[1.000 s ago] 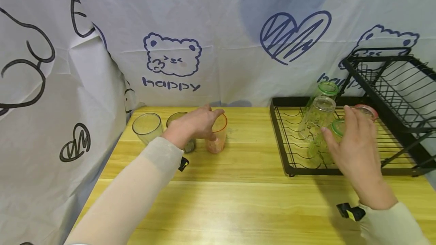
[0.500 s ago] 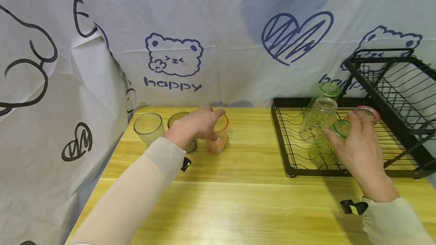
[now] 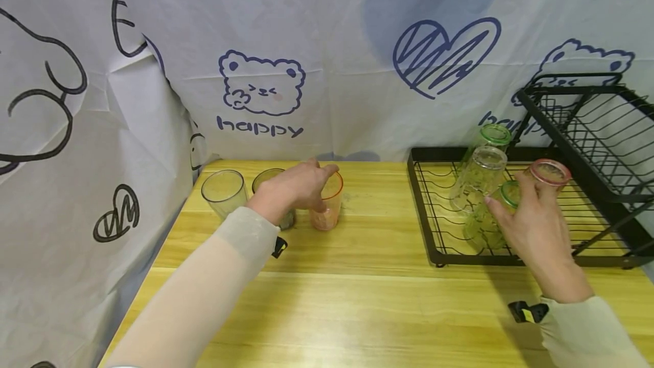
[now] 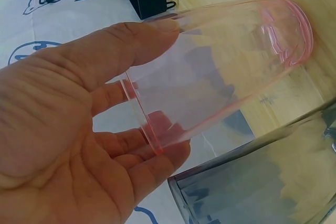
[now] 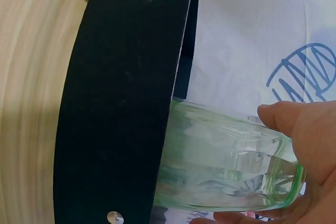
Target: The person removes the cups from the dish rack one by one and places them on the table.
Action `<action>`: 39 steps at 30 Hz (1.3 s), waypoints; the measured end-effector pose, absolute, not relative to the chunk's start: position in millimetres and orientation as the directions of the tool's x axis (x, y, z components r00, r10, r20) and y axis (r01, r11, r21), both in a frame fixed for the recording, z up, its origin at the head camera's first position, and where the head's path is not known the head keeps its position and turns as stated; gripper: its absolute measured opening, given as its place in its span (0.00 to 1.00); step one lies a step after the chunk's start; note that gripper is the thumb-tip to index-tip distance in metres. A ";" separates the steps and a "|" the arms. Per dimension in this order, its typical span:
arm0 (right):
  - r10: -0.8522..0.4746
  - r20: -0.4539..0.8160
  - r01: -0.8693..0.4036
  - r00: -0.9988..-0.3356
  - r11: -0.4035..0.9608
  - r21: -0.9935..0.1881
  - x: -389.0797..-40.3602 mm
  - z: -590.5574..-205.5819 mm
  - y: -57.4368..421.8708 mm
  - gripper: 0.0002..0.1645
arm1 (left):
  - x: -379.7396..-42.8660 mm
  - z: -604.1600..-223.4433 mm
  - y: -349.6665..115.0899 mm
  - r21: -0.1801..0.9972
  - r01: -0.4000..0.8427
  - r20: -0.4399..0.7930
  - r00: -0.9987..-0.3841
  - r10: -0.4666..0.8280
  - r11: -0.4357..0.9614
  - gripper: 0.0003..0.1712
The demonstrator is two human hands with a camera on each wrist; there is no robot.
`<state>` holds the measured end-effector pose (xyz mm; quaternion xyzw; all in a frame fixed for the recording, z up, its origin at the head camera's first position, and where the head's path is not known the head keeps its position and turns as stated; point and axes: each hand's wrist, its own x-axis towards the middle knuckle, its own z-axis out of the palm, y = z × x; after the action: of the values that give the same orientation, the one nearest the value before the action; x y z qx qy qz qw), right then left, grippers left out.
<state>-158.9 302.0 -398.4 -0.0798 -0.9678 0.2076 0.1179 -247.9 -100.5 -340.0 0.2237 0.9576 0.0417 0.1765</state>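
In the head view my left hand [image 3: 296, 186] grips a clear pink-orange drinking glass [image 3: 328, 214] by its top, upright on the table. Up close in the left wrist view, the thumb lies along the glass [image 4: 220, 66] and the fingers curl at its rim. My right hand [image 3: 539, 229] holds the base end of an upside-down green glass [image 3: 482, 229] at the front of the rack. In the right wrist view the thumb and fingers flank that green glass [image 5: 226, 161], whose mouth is hidden behind the rack's black edge.
The black wire dish rack [image 3: 426, 214] also bears an upturned clear glass [image 3: 477, 178], another green glass [image 3: 493, 135] and a red-based one [image 3: 550, 172]. A raised black basket [image 3: 603, 146] overhangs its right side. A clear glass [image 3: 223, 189] and a dark glass [image 3: 267, 176] stand left.
My right hand has come down and its fingers have drawn together round the front green glass, uncovering the red-based glass behind. The left hand keeps its place on the pink-orange glass.
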 end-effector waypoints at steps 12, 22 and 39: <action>0.218 0.223 0.113 -0.950 0.907 -0.405 -159.8 -402.6 299.8 0.47 | -246.8 -339.5 -98.5 0.157 0.385 -0.334 -0.846 0.416 0.910 0.55; 0.208 0.250 0.095 -0.946 0.912 -0.399 -159.3 -403.5 300.2 0.45 | -245.1 -336.3 -96.0 0.148 0.378 -0.347 -0.846 0.405 0.914 0.55; 0.203 0.288 0.070 -0.936 0.908 -0.414 -157.5 -399.8 298.4 0.43 | -243.8 -338.4 -97.1 0.163 0.368 -0.347 -0.847 0.403 0.915 0.57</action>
<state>-157.5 298.4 -399.8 -0.0708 -0.9627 0.2029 0.1644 -243.8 -97.1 -338.4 0.2008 0.9600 0.0454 0.1900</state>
